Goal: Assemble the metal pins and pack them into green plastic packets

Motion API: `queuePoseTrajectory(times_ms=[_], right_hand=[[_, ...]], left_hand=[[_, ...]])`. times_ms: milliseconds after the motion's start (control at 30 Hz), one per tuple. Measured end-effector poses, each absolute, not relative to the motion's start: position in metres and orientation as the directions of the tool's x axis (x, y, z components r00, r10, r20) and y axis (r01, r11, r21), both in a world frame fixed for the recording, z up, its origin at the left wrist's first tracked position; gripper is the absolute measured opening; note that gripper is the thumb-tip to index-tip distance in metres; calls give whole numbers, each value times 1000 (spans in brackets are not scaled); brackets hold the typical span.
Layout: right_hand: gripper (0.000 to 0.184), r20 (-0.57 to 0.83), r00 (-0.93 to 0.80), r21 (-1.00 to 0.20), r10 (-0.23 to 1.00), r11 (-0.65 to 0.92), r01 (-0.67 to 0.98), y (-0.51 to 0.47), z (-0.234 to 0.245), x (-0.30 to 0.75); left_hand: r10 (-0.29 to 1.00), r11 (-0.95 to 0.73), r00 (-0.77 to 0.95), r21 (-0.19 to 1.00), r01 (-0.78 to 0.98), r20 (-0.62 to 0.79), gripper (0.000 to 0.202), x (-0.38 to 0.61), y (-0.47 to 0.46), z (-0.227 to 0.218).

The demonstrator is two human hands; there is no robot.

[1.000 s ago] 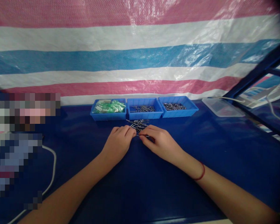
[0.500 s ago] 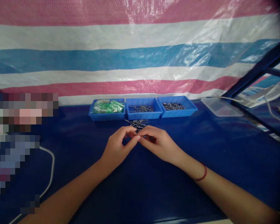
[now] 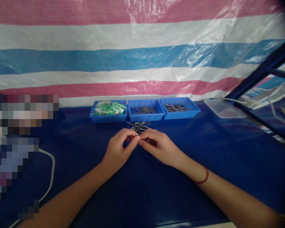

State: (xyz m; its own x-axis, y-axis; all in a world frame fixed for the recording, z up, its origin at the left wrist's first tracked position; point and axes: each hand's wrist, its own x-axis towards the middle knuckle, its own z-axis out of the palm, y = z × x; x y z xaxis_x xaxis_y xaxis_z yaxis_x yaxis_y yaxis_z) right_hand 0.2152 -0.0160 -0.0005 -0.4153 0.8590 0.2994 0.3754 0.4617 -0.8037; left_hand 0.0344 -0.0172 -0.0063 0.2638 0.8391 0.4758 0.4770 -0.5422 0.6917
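My left hand [image 3: 120, 148] and my right hand [image 3: 158, 145] meet fingertip to fingertip over the blue table [image 3: 156, 190]. Both pinch a small thin metal pin between thumb and fingers; the pin itself is barely visible. Just beyond the fingertips lies a loose pile of metal pins [image 3: 139, 126] on the table. Behind it stand three blue trays: the left tray [image 3: 108, 117] holds green plastic bags, the middle tray [image 3: 144, 117] holds long pins, the right tray [image 3: 180, 113] holds short metal parts.
A clear plastic lid [image 3: 224, 109] lies at the back right. A white cable [image 3: 48, 177] curves along the left. A dark blue frame bar [image 3: 261, 71] slants at the right. A striped tarp [image 3: 133, 50] closes the back.
My left hand has turned from knuckles-up to a raised pinch, thumb and forefinger apart from the rest. Both hands stay in about the same place, fingertips together.
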Motion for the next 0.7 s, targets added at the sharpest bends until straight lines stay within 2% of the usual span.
queuePoseTrajectory(times_ms=[433,700], right_hand=[[8,299,-288,-856,910,389,341,-15,-4,217],[9,284,-208,-885,936,339,318,-14,0,218]], left_hand=[[797,-597,260,648,473,545,3,32,-15,-9],[762,-644,332,602,472,556,4,28,-9,-11]])
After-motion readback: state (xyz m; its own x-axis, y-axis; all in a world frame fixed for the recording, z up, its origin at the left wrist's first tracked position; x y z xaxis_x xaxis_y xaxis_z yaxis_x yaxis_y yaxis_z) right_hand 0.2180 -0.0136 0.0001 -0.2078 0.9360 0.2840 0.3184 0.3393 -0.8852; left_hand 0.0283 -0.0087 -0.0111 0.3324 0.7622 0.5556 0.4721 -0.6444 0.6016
